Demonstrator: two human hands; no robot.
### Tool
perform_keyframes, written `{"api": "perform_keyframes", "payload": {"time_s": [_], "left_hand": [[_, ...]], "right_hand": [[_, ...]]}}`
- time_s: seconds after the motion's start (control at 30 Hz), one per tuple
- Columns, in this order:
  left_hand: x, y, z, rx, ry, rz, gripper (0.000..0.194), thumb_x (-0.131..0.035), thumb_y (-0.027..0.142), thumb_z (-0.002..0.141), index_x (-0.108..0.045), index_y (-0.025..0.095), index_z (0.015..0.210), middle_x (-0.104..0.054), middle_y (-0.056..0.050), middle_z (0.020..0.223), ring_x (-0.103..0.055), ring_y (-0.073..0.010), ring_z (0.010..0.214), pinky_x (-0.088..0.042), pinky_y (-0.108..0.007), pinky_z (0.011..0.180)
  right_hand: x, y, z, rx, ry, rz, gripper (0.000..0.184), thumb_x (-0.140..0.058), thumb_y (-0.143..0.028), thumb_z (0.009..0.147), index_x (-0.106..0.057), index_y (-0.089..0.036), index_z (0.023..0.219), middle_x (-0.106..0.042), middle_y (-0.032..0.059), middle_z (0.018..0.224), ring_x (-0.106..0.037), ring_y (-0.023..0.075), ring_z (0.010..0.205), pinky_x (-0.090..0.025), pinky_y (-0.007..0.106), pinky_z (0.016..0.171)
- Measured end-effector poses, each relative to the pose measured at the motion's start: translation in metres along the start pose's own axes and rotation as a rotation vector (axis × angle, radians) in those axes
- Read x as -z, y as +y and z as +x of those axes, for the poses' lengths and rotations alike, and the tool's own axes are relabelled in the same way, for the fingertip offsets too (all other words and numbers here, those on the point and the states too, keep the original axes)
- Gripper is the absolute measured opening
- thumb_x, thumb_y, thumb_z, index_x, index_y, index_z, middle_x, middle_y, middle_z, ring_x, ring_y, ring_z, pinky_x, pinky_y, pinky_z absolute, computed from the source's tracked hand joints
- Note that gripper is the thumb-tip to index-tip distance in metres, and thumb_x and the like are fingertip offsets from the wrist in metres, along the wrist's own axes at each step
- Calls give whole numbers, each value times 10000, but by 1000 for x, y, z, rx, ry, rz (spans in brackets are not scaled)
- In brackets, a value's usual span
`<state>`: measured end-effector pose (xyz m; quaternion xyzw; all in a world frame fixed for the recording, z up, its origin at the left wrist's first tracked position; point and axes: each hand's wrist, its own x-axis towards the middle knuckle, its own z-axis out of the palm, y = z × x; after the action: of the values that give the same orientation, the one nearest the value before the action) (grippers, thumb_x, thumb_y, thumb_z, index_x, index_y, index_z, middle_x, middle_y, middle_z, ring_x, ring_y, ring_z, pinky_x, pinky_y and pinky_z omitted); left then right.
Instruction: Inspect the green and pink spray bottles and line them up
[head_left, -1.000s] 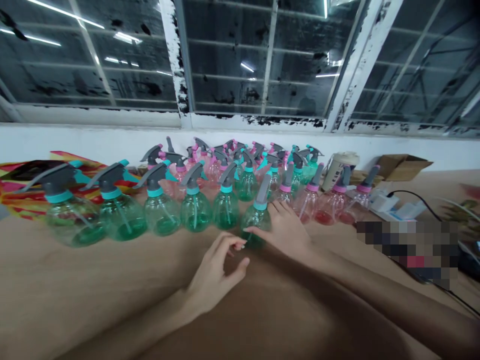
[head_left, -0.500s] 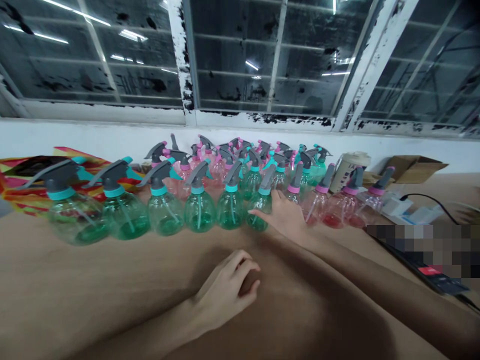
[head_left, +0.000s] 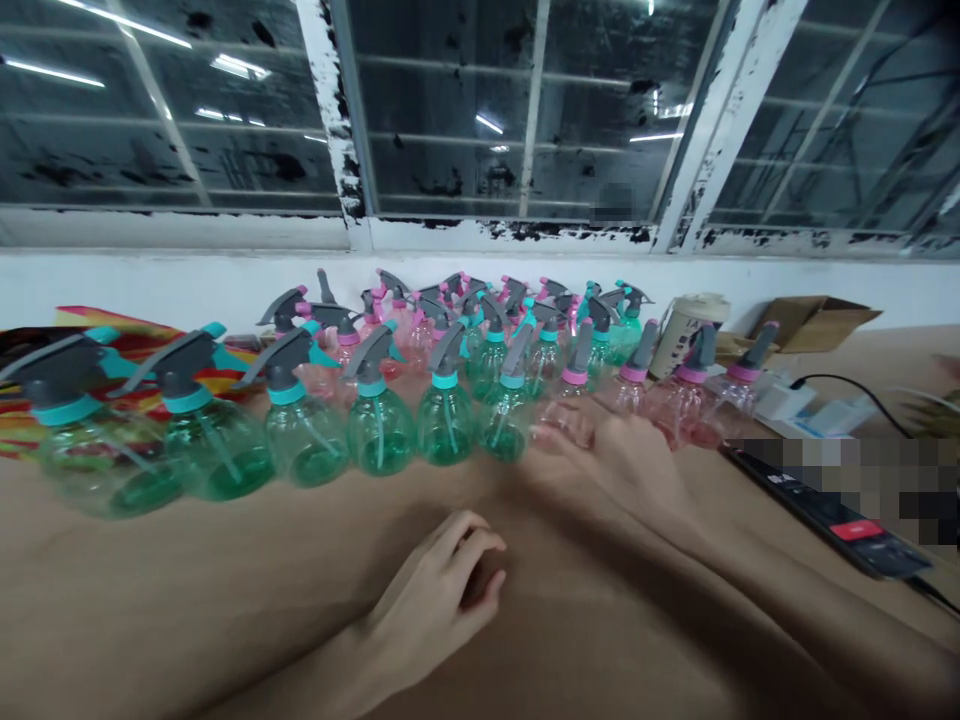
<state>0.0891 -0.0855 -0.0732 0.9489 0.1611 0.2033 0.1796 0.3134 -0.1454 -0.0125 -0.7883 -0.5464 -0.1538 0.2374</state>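
Note:
A front row of round spray bottles crosses the table. Green-liquid bottles with turquoise collars, such as one spray bottle (head_left: 381, 430), stand on the left; pink-collared ones with reddish liquid, such as a spray bottle (head_left: 682, 408), stand on the right. My right hand (head_left: 637, 465) is at the leftmost pink-collared bottle (head_left: 574, 385) of this row, thumb stretched leftward across its front. Motion blurs its fingers; they look apart, and I cannot tell if they touch the bottle. My left hand (head_left: 439, 590) rests low over the table, loosely curled, thumb apart from the fingers, holding nothing.
More spray bottles crowd behind the row, against the white wall (head_left: 150, 280). A colourful bag (head_left: 157, 335) lies at the left. At the right are a pale cup (head_left: 686, 335), an open cardboard box (head_left: 821, 325), white chargers (head_left: 787, 400) with cables and a phone (head_left: 825, 510).
My right hand has moved right, from the last green spray bottle to the pink-collared one beside it. My left hand stays curled in nearly the same place. The view has shifted slightly.

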Motion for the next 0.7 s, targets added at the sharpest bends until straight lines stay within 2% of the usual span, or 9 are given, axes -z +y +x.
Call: {"api": "perform_keyframes", "payload": {"time_s": [0.13,0.27,0.4,0.5,0.6,0.7], "left_hand": [[-2,-2,1,12,9,3,198,-472,139,831,-488,226,1008,-543,-40,998,-616,-189,826,-526,-350,736],[-1,-2,2,35,13,14,186,-451,149,846,-483,241,1004,-546,-36,997,-617,-179,810,-521,-340,723],[-1,-2,4,65,35,30,178,-446,149,850,-486,250,991,-564,-28,984,-625,-179,821,-518,-325,721],[-2,-2,4,87,53,37,182,-455,158,852,-490,257,1001,-570,-31,1003,-629,-186,829,-521,-330,717],[-2,-3,4,96,60,16,174,-459,169,865,-492,263,1007,-569,-28,1004,-625,-186,834,-518,-335,730],[-3,-2,8,114,63,-20,168,-462,162,870,-497,260,1001,-565,-17,990,-618,-176,841,-513,-321,747]], "right_hand": [[10,40,6,-81,92,88,424,-488,-471,836,-591,-186,1133,-638,134,1131,-625,328,952,-489,431,725],[-1,61,23,-71,74,132,464,-480,-457,844,-564,-141,1173,-634,144,1156,-598,310,1031,-475,409,794],[-15,57,36,-53,24,168,514,-501,-516,821,-543,-161,1190,-654,115,1128,-621,271,995,-484,351,769],[-23,49,41,-74,-7,161,522,-482,-575,811,-575,-162,1117,-669,129,1053,-634,288,935,-488,366,720],[-24,43,41,-106,-23,129,506,-474,-585,808,-604,-146,1022,-649,165,1019,-621,329,927,-476,402,698],[-19,41,33,-108,-42,113,491,-472,-576,811,-590,-159,1041,-628,157,1048,-611,333,931,-471,407,693]]}}
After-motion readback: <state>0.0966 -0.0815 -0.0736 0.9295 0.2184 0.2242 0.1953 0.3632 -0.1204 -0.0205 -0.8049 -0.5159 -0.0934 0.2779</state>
